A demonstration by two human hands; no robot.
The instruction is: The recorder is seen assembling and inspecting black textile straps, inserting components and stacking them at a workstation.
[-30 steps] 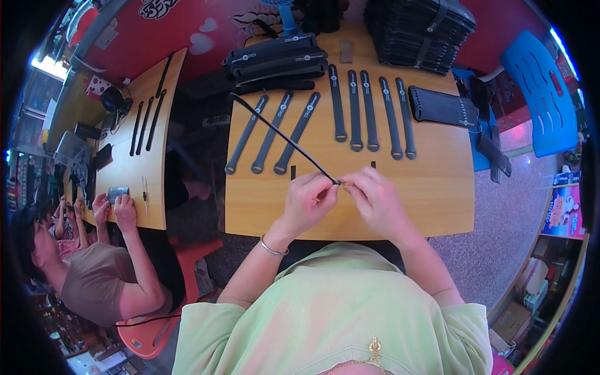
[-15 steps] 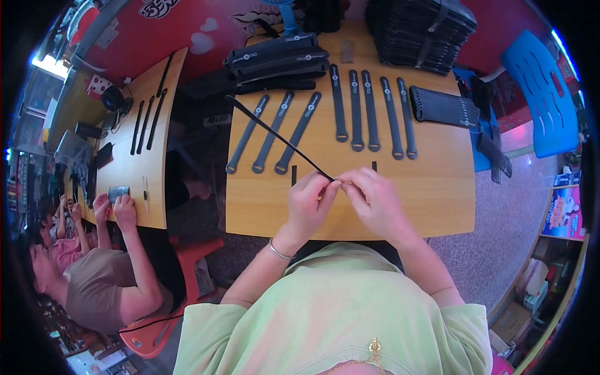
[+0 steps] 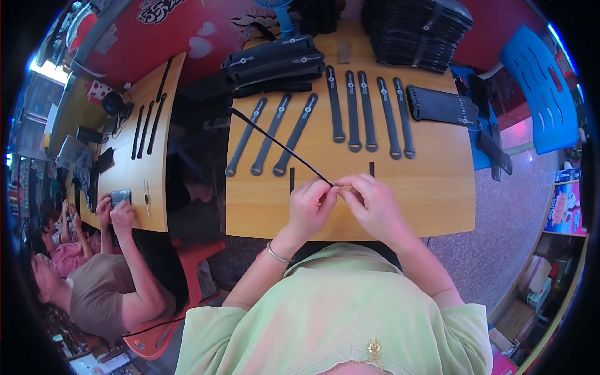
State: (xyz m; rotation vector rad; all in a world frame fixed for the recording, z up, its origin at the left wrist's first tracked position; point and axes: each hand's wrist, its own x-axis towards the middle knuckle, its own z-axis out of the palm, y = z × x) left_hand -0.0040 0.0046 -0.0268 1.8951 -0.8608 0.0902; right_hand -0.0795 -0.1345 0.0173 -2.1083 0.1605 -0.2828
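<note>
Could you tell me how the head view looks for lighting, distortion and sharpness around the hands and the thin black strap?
Head view: even daylight, soft shadows; the wooden table edges bow from fisheye distortion; dark vignette at the corners; bright glare at the far left rim. The left hand, right hand and thin black strap are reasonably sharp, though the fingertips' grip is too small to read.

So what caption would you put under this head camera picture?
Both hands, left hand and right hand, pinch the near end of a thin black rod over a wooden table.

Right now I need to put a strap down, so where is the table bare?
Bare wood lies along the near edge of the table, right of the right hand, and left of the left hand. The far half is crowded with straps and stacks.
</note>
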